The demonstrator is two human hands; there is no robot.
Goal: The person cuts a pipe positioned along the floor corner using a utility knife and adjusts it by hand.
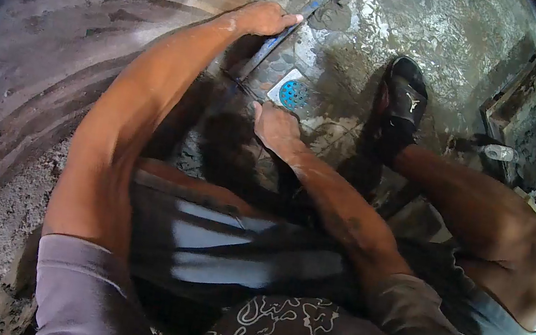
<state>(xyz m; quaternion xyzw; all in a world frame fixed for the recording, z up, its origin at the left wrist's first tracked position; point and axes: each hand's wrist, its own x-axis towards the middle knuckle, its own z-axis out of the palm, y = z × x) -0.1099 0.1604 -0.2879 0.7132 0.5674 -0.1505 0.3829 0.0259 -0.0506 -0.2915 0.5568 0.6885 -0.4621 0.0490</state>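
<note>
A long, narrow blue bar (274, 45), scuffed and grey in places, lies along the foot of the wall. My left hand (268, 20) is closed on its upper part, the thumb stretched along it. Below the bar's lower end, my right hand (278, 129) has its fingers curled in, with the thumb pointing up. A thin dark strip (242, 85) ends close to that thumb; whether the hand grips it is hidden. Just above my right hand sits a square white floor drain (277, 95) with a round blue grate (293, 94).
A rough, streaked cement wall (95, 24) rises on the left. The wet floor (356, 90) has stones set in it. My shoe (406, 94) stands right of the drain. At far right are a wooden-edged trough (526, 85) and a clear bottle-like object (500, 153).
</note>
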